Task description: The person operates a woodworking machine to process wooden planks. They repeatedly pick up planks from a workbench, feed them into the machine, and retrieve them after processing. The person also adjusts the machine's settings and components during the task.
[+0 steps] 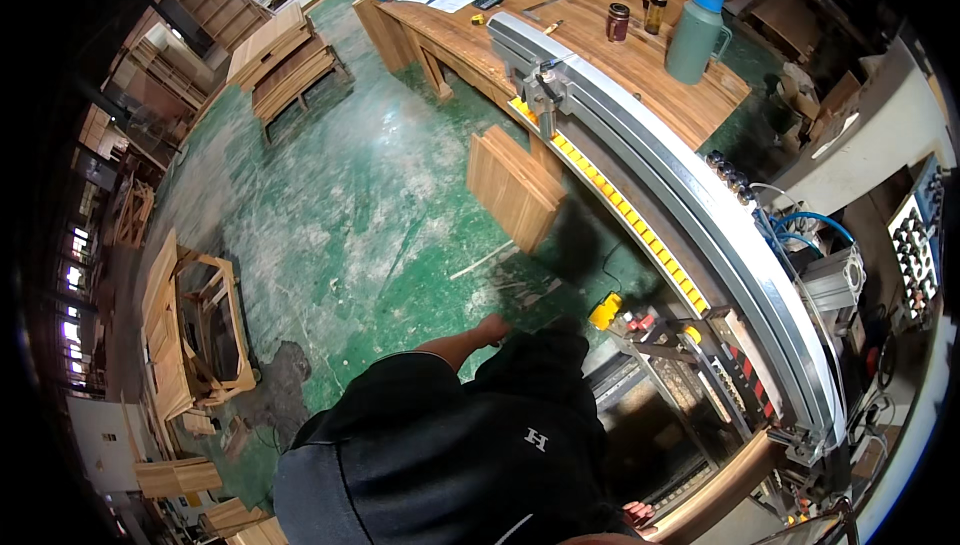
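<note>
My left hand [490, 330] hangs beside my dark trousers, above the green floor. It is small in view and its fingers are partly hidden, so their pose is unclear. Low in the picture, the fingers of my right hand [637, 514] curl at the near end of a wooden board [722, 487]; my wrist and palm are mostly hidden. The board runs from my right hand to the near end of a long machine, under a metal clamp [800, 445]. A curved-looking silver rail [690, 180] stretches along this machine, with a yellow strip [630, 215] beside it.
Wooden panels [513, 185] stand on the floor ahead. Beyond the rail, a wooden table [560, 20] holds papers, a calculator, jars and a green thermos [697, 40]. A yellow foot pedal [605, 311] lies near the machine frame. Wooden stacks [285, 70] and a wooden frame [200, 330] are at left.
</note>
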Demonstrator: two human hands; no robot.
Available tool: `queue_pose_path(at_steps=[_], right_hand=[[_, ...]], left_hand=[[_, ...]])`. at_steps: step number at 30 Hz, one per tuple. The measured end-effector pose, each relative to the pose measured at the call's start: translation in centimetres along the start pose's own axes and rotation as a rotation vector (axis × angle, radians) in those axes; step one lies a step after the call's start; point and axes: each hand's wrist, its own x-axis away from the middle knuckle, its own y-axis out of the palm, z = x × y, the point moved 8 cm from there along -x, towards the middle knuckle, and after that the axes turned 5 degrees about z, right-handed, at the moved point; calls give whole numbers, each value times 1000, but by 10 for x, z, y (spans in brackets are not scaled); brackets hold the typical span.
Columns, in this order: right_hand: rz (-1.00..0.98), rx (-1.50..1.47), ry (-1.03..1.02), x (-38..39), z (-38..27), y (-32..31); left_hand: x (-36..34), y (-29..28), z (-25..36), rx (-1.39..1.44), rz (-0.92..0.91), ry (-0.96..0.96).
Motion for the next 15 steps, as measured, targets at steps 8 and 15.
queue_pose_path(at_steps=[8,15], right_hand=[[-169,128,14,51,2,24],[-27,1414,-888,92,-79,42]], left_hand=[[-59,40,-41,211,207,-80],[-46,-25,15,187,122,18]])
